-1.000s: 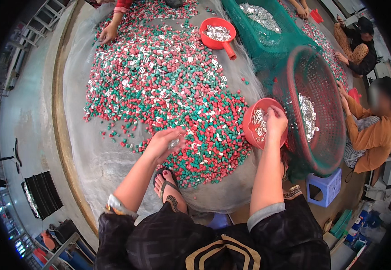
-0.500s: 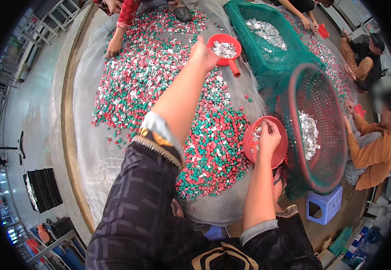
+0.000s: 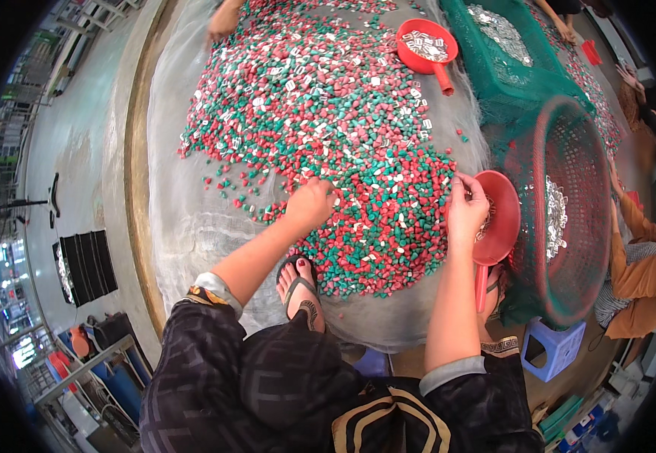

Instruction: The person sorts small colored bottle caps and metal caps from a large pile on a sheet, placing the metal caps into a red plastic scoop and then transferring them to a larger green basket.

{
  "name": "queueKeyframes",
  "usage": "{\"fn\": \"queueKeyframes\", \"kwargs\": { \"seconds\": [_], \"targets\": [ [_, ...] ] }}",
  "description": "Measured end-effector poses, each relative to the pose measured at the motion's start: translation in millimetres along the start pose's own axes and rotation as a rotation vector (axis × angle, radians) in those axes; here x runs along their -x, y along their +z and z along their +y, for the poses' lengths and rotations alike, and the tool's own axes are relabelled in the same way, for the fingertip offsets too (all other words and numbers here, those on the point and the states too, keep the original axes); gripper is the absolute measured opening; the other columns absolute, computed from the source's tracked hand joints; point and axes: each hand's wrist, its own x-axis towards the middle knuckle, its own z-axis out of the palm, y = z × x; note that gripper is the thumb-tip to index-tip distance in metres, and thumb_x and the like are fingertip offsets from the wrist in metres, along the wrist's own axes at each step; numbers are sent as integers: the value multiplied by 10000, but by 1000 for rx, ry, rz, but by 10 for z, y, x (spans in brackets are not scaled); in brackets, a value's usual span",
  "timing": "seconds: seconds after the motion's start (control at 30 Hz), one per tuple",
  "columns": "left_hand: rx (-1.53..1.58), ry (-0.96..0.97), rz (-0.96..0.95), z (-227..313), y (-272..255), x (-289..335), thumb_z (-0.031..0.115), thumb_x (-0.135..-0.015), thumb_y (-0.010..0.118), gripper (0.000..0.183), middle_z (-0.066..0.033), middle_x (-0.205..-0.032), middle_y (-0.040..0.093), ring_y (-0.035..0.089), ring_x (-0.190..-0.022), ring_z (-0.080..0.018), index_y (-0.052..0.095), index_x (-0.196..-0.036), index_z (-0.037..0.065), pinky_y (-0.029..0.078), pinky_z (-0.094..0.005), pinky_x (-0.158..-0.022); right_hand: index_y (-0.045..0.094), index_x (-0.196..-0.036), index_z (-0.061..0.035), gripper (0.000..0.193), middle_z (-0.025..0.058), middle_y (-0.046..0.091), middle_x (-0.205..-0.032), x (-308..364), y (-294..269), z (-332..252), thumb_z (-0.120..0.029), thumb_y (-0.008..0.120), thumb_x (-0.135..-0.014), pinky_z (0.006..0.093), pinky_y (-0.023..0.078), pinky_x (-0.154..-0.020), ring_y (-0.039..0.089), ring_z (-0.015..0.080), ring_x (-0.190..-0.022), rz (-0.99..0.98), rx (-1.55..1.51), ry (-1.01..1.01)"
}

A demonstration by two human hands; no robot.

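A heap of small red, green and white chips (image 3: 388,219) spreads over a pale sheet, with white buckle-like pieces among them. My left hand (image 3: 310,205) reaches into its near left part, fingers curled together; anything in them is too small to make out. At the heap's right edge my right hand (image 3: 467,211) has its thumb and fingertips pinched, and I cannot make out what they hold. Beside this hand, partly behind it, lies a red scoop (image 3: 503,219) with its handle toward me. Farther off rests another red scoop (image 3: 412,60), with clear and white pieces in it.
To the right stand a round red basket (image 3: 544,283) in green netting and a green rectangular crate (image 3: 480,64), both with clear pieces inside. A blue stool (image 3: 562,349) is below. Another person's hand (image 3: 223,21) touches the heap's far left. More people sit at right.
My left hand has let go of the far scoop and come back to the near heap. My right hand has moved out of the near scoop to the heap's edge.
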Motion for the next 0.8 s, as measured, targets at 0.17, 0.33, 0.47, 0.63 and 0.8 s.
{"fn": "queueKeyframes", "kwargs": {
  "seconds": [0.17,0.33,0.47,0.63,0.8],
  "targets": [
    [-80,134,-58,312,464,538,284,-855,501,547,-244,-1152,444,519,-967,-408,340,-1275,-27,416,-458,-861,648,-904,-10,152,53,643,-816,130,293,278,-121,625,-803,234,436,-551,546,87,-622,-190,70,-104],
    [238,199,-117,519,149,670,227,-851,507,452,-216,-1126,478,521,-1002,-371,398,-1263,78,441,-435,-852,654,-889,-64,147,72,612,-831,423,474,248,-149,632,-772,294,450,-581,554,158,-599,-392,341,-145],
    [8,-74,205,-97,-31,567,148,-801,550,317,-143,-1015,519,512,-959,-340,546,-1114,98,440,-403,-829,644,-919,-73,180,77,601,-863,590,503,251,-135,634,-750,318,464,-632,571,196,-673,-511,416,-278],
    [-57,-45,78,-461,88,760,168,-782,583,176,-107,-935,548,558,-886,-307,624,-942,106,463,-400,-757,628,-1033,-133,286,82,573,-1129,979,744,346,-160,631,-748,420,356,-957,477,277,-1114,-913,529,-700],
    [47,-70,334,-444,143,427,171,-744,614,124,-101,-873,566,584,-809,-306,646,-845,107,484,-403,-683,651,-959,-119,240,104,552,-1141,1261,749,571,-175,645,-726,482,247,-1036,411,293,-1188,-993,800,-743]
  ]
}}
